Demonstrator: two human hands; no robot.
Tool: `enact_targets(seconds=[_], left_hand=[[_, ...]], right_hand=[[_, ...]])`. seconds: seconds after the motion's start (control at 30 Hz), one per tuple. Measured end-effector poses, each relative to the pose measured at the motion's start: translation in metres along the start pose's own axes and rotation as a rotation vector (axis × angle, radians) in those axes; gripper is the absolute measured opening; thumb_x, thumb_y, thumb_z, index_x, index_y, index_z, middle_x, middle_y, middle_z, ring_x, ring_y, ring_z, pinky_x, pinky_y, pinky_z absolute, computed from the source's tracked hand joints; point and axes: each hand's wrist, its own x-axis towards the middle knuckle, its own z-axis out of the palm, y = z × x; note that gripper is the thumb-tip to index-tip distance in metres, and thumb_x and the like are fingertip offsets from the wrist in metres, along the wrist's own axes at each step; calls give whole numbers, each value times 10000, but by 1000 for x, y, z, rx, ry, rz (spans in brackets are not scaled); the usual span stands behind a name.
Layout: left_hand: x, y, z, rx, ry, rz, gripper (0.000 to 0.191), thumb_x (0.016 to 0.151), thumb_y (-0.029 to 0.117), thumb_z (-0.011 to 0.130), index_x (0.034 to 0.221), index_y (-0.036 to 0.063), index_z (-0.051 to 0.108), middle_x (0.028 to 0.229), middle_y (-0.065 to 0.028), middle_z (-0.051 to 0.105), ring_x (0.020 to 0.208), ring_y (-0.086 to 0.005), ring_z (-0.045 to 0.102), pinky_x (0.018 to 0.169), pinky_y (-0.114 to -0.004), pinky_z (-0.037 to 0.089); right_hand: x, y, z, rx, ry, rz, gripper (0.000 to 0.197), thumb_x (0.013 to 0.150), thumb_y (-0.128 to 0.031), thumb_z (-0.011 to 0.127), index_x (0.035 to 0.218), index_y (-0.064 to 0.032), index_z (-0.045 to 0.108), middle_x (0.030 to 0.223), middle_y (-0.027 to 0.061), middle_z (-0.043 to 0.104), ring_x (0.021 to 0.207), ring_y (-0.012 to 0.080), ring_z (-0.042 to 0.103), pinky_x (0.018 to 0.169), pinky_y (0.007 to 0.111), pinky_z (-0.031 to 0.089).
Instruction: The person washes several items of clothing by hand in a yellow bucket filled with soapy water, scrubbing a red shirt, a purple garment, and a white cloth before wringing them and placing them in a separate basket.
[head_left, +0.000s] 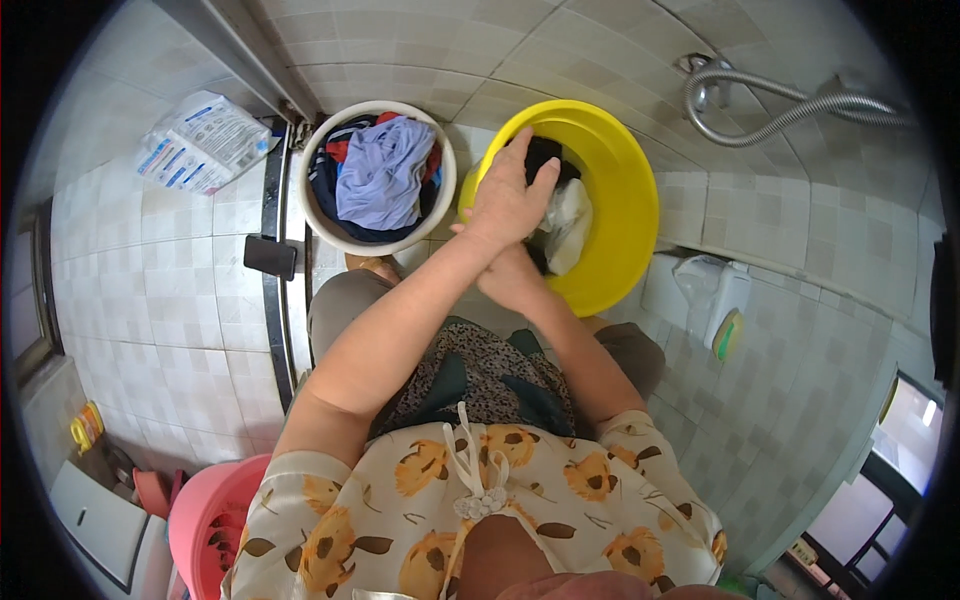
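My left hand is over the near left rim of a yellow plastic bucket, its fingers and thumb spread and nothing held. Crossing beneath the left wrist, my right hand touches it from below; fingertips show on the far side, but most of its fingers are hidden. Inside the bucket lie black cloth and a crumpled white piece. To the left stands a round white basin heaped with clothes. A pale blue-purple garment tops the heap, with dark navy and red ones under it.
A smartphone rests by the door sill at left, below a plastic package. A metal shower hose loops from the wall. At right are a clear scoop-like container and a green-and-cream brush. A pink tub stands lower left.
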Motion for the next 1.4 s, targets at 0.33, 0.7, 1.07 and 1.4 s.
enact_targets(seconds=[0.33, 0.7, 1.07, 1.4], left_hand=[[-11, 0, 39, 104, -196, 49, 610, 871, 292, 581, 1341, -49, 393, 1225, -287, 506, 1148, -404, 491, 986, -416, 399], [-7, -5, 44, 213, -242, 77, 627, 883, 298, 615, 1392, 24, 372, 1235, -232, 518, 949, -287, 601, 800, -349, 504], [1, -9, 42, 99, -158, 44, 623, 869, 297, 606, 1354, -30, 391, 1076, -225, 551, 852, -306, 577, 798, -364, 479], [-1, -31, 39, 226, -133, -63, 589, 867, 335, 578, 1337, 7, 438, 1220, -268, 532, 1162, -381, 498, 1003, -417, 390]], right_hand=[[-38, 180, -108, -392, 222, 321, 417, 813, -219, 631, 1191, -50, 580, 1151, 215, 591, 1048, 342, 582, 933, 398, 449], [-27, 302, -18, -414, -253, 506, 1073, 618, -318, 805, 1487, -107, 213, 1529, 170, 213, 1415, 323, 188, 1152, 353, 174], [-16, 234, 7, -524, -357, 426, 323, 735, -169, 642, 1032, -45, 667, 1025, 194, 648, 992, 351, 596, 870, 416, 459], [-63, 120, -84, -132, 14, 433, 287, 820, -274, 656, 793, 8, 606, 654, 129, 584, 590, 244, 540, 585, 372, 439]])
